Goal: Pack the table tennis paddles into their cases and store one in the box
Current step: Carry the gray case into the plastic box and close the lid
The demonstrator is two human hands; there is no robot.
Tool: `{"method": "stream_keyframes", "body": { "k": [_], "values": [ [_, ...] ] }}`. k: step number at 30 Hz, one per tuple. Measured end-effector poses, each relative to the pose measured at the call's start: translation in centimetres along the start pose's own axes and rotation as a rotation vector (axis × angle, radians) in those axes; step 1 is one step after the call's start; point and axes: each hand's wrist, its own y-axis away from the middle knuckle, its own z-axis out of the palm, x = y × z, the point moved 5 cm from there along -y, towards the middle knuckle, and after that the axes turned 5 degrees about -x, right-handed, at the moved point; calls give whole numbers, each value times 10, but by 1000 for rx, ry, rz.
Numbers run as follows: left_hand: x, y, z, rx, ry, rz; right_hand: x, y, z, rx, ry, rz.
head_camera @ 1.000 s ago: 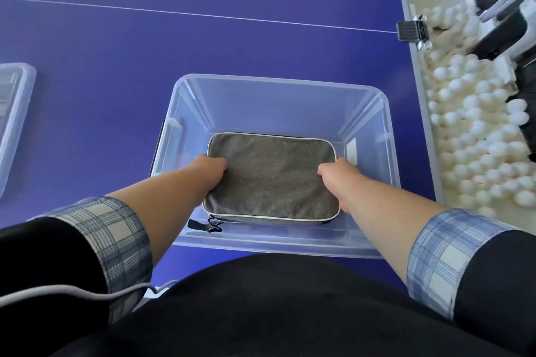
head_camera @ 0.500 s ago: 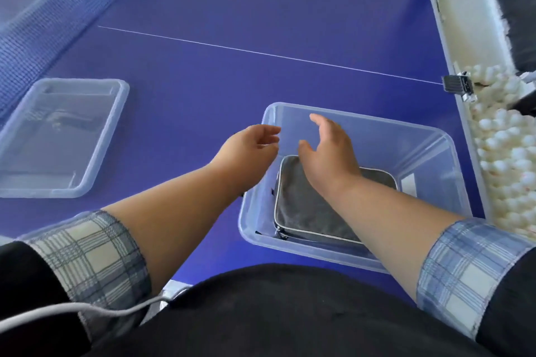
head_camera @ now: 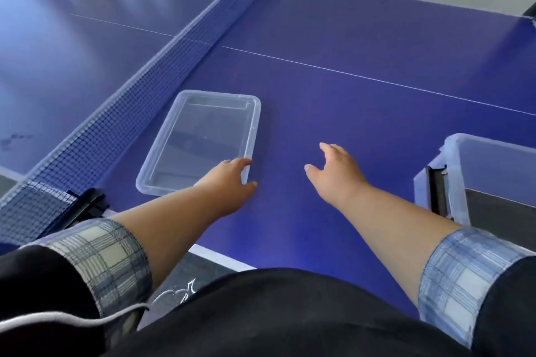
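Both our hands have left the box and swung over to the left since half a second ago, and the box itself now sits at the right edge of our view. Beneath everything we see the blue table tennis table (head_camera: 362,130), with its net (head_camera: 162,72) running from the near left to the far side. Our clear plastic box (head_camera: 455,159) stands on the table to the right, cut off by the frame, and has a black latch (head_camera: 435,191) on its left wall. Our clear lid (head_camera: 203,136) lies flat on the table just beside the net, well apart from the box. Inside the box lies the grey paddle case (head_camera: 504,209), only partly in view. Our left hand (head_camera: 229,182) grips the lid's near right corner, fingers over the rim and thumb outside it. Our right hand (head_camera: 336,174) hovers between lid and box, fingers spread and holding nothing.
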Motion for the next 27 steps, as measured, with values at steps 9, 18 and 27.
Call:
{"method": "stream_keyframes", "body": {
  "k": [9, 18, 27],
  "values": [
    [-149, -8, 14, -245, -242, -82, -63, -11, 109, -295, 83, 55],
    [-163, -37, 36, -219, -395, 19, -80, -36, 178, -385, -403, 415],
    [-135, -64, 45, -286, -450, 189, -86, -59, 204, -320, -830, 762]
  ]
}}
